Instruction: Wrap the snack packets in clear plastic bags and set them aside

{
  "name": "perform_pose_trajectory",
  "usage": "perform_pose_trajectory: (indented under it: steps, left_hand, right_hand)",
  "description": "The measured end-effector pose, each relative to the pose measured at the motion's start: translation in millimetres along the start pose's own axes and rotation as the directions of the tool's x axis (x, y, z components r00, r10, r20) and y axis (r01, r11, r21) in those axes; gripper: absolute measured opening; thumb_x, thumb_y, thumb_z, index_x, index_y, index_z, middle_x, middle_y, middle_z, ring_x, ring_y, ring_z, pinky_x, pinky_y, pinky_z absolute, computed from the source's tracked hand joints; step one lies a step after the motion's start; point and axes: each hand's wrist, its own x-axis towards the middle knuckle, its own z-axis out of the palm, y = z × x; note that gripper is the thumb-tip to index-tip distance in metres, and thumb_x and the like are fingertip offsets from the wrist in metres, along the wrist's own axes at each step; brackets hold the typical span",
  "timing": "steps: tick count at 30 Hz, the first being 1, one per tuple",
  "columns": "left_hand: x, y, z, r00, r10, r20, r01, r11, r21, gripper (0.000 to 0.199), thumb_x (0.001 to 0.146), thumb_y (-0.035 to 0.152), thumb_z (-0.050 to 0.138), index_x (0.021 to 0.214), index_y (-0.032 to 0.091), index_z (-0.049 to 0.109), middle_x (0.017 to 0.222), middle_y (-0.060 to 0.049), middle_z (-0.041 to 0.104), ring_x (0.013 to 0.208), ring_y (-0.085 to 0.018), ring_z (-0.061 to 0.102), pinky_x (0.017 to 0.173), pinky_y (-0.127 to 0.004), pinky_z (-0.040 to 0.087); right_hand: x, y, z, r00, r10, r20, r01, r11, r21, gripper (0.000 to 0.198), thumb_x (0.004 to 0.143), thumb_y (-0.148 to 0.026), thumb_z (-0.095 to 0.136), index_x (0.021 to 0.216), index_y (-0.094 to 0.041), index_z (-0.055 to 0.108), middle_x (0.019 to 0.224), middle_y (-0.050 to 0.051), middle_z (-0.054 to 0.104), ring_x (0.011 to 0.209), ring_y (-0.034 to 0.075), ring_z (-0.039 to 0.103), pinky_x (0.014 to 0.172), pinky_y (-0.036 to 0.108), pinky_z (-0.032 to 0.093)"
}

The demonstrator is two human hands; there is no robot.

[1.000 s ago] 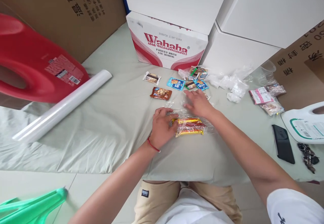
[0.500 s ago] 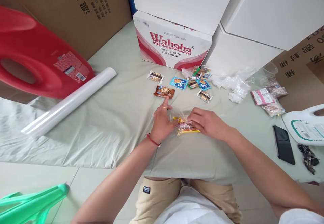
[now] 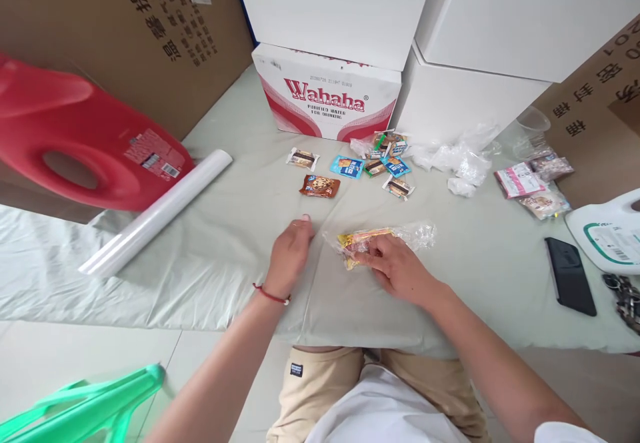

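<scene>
On the cloth in front of me lies a yellow-edged snack packet (image 3: 370, 234) wrapped in crinkled clear plastic. My right hand (image 3: 397, 266) grips it from above, fingers and thumb closed round its near side and covering part of it. A twist of clear plastic (image 3: 423, 235) sticks out to the right of the packet. My left hand (image 3: 293, 253) rests on the cloth to the left, apart from the packet, its fingers curled together; whether they pinch anything is hidden. Beyond it lies a brown cookie packet (image 3: 320, 186).
Several small snack packets, a blue one (image 3: 347, 167) among them, lie before the Wahaha box (image 3: 325, 96). At left are a red jug (image 3: 100, 136) and a white roll (image 3: 160, 213). Crumpled plastic (image 3: 463, 163), a phone (image 3: 570, 276) and keys (image 3: 625, 296) are at right.
My left hand has moved off the wrapped packet to the left and nearer me, its pointing finger now curled in. My right hand has shifted onto the packet's near side. The view has turned slightly.
</scene>
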Motion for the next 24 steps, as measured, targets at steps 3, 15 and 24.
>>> perform_pose_trajectory:
  steps: [3,15,24]
  left_hand:
    - [-13.0,20.5,12.0,0.995,-0.002,0.103,-0.014,0.988,0.151,0.051,0.099,0.056,0.038,0.070,0.023,0.063,0.080,-0.009,0.065,0.090,-0.028,0.064,0.079,-0.038,0.048]
    - [-52.8,40.3,32.4,0.994,0.111,-0.003,-0.108,0.976,0.188,0.025,0.093,0.031,0.057,0.070,0.023,0.052,0.072,-0.001,0.061,0.067,-0.017,0.057,0.064,-0.029,0.040]
    - [-58.0,27.1,74.5,0.878,0.471,-0.087,-0.428,0.853,0.298,0.028,0.104,0.026,0.044,0.119,0.017,0.065,0.102,-0.009,0.065,0.086,-0.019,0.067,0.071,-0.030,0.053]
  right_hand:
    - [-7.2,-8.5,5.8,0.998,0.050,-0.046,-0.052,0.998,-0.047,0.054,0.093,-0.011,0.057,0.142,-0.034,0.062,0.111,0.009,0.059,0.101,0.026,0.052,0.092,0.043,0.044]
    - [-22.1,-27.0,24.5,0.986,0.142,-0.090,-0.145,0.989,-0.027,0.063,0.094,-0.014,0.060,0.152,-0.036,0.051,0.132,0.012,0.057,0.109,0.030,0.050,0.094,0.048,0.044]
    - [-9.9,-20.2,15.5,0.978,0.194,-0.076,-0.185,0.976,0.111,0.039,0.091,-0.013,0.061,0.127,-0.025,0.072,0.127,0.012,0.062,0.108,0.029,0.051,0.090,0.046,0.046]
